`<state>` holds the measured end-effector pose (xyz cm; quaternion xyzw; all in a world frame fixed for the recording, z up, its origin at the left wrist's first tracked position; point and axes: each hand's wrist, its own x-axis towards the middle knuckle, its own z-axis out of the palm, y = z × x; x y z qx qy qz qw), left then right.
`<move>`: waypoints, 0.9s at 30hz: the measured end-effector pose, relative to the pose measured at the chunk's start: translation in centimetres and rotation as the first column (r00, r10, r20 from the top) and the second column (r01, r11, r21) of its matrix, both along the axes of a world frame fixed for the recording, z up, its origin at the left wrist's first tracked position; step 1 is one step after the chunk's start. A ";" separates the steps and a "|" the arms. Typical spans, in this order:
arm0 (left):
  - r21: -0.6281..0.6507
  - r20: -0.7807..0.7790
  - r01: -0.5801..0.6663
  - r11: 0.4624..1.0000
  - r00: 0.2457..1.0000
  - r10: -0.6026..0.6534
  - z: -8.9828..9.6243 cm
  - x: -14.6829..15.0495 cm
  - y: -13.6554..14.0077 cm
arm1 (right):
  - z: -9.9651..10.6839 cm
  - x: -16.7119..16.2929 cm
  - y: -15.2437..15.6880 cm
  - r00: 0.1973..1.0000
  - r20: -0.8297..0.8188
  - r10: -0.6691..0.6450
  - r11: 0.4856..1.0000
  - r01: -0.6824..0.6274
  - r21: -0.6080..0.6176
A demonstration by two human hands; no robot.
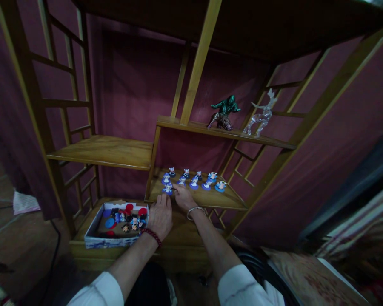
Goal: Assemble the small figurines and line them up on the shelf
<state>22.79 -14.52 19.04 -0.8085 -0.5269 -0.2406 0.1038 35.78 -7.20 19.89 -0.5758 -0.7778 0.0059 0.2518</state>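
On the lower right shelf, a small purple-and-white figurine (167, 188) stands on a round purple base near the left front corner. My right hand (183, 197) reaches in from the right, its thumb and forefinger closed at the side of this figurine. Just below, at the shelf's front edge, my left hand (161, 216) has curled fingers; its fingertips are turned away, so what they hold cannot be made out. Beside and behind stand more purple figurines (194, 182), small dark-based ones (186, 173) and blue-based ones (221, 186), in rough rows.
An open cardboard box (95, 242) with loose figurines and red and blue discs sits left of my left hand. Above, a green-and-bronze statue (225, 112) and a clear deer ornament (261, 117) stand on the upper shelf (191, 126). Another wooden shelf (105, 149) lies at left.
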 end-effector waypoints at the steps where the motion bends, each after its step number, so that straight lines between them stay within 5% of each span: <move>1: -0.003 0.003 0.000 1.000 1.000 0.000 0.0 0.0 0.0 | -0.1 0.0 0.1 1.000 -0.003 -0.007 1.000 0.007 0.003; 20: -0.006 -0.014 0.007 1.000 1.000 -0.007 -0.2 0.0 0.1 | -0.3 -0.4 -0.1 0.999 -0.019 -0.029 1.000 0.029 0.007; 27: -0.020 -0.015 0.010 1.000 1.000 -0.010 -0.2 0.0 0.0 | -0.5 0.4 -1.2 0.986 -0.144 -0.078 0.994 0.088 0.065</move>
